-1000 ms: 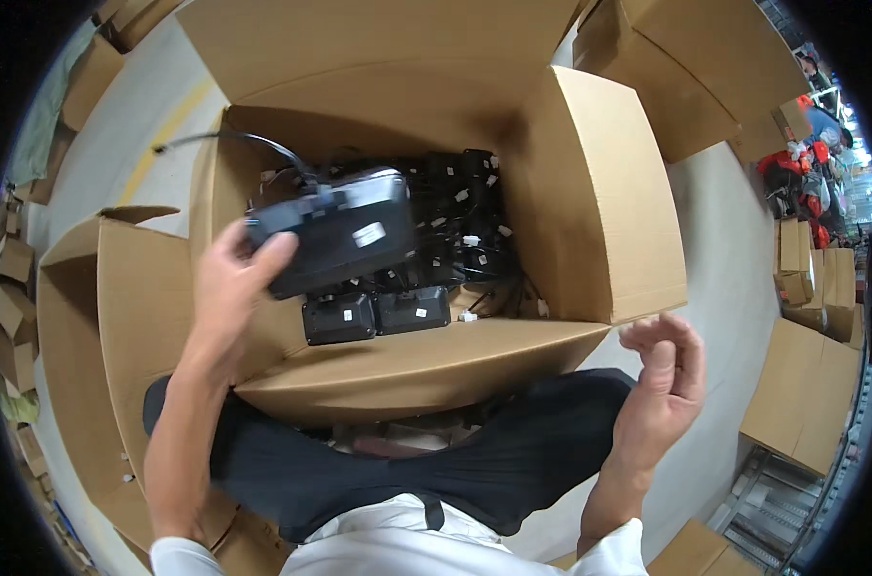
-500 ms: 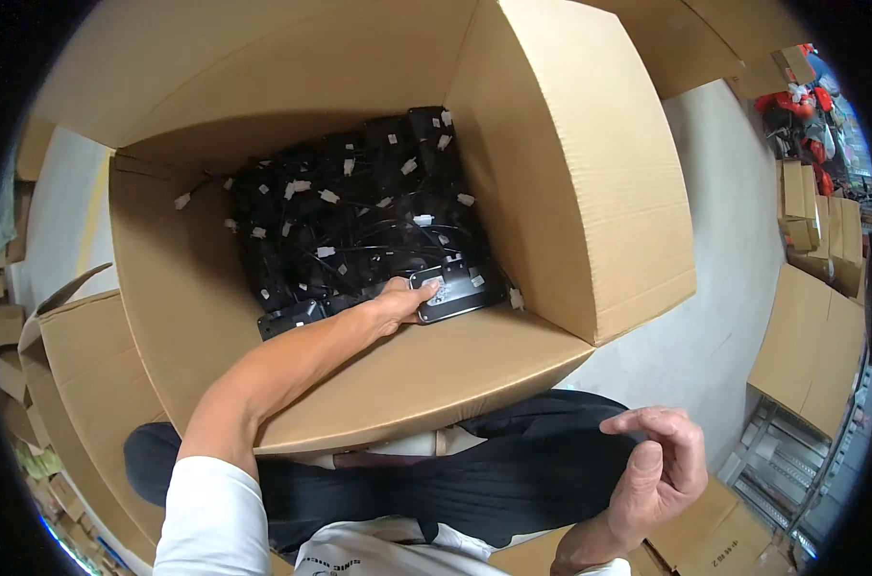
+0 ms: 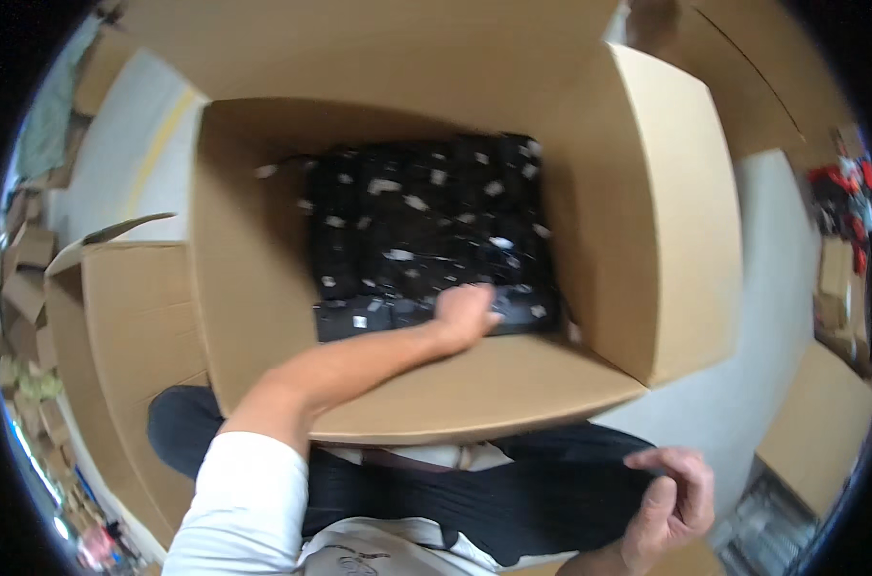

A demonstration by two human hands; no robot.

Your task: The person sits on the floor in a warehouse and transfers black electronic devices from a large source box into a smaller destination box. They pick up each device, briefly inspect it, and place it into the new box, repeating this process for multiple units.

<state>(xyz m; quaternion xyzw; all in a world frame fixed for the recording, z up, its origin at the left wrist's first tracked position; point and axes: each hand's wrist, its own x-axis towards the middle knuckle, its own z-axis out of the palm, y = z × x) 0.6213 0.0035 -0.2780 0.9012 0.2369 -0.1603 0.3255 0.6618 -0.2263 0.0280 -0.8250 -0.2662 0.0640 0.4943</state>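
A large open cardboard box [image 3: 481, 389] stands before me, its inside holding many black units [image 3: 417, 216] with thin cables and small white plugs. My left hand [image 3: 467, 315] reaches into it, over the row nearest me. That hand is smeared by motion, so its fingers and any grip are unclear. Just right of it lies a dark flat unit [image 3: 530, 312] along the near wall. Outside the box, at the lower right, my right hand [image 3: 678, 494] hangs above my dark trousers, holding nothing, fingers curved and apart from the thumb.
The box's right flap [image 3: 686, 211] juts outward. Another carton [image 3: 143, 326] stands close on the left, with a raised flap. At the right are a flat cardboard sheet [image 3: 820, 422] and a grey metal rack [image 3: 767, 523]. Part of another carton [image 3: 753, 77] shows at the top right.
Half a second ago my left hand held a flat black unit with a pale label; that label no longer shows. The view has swung, moving the box rightward in it. My right hand keeps its pose.
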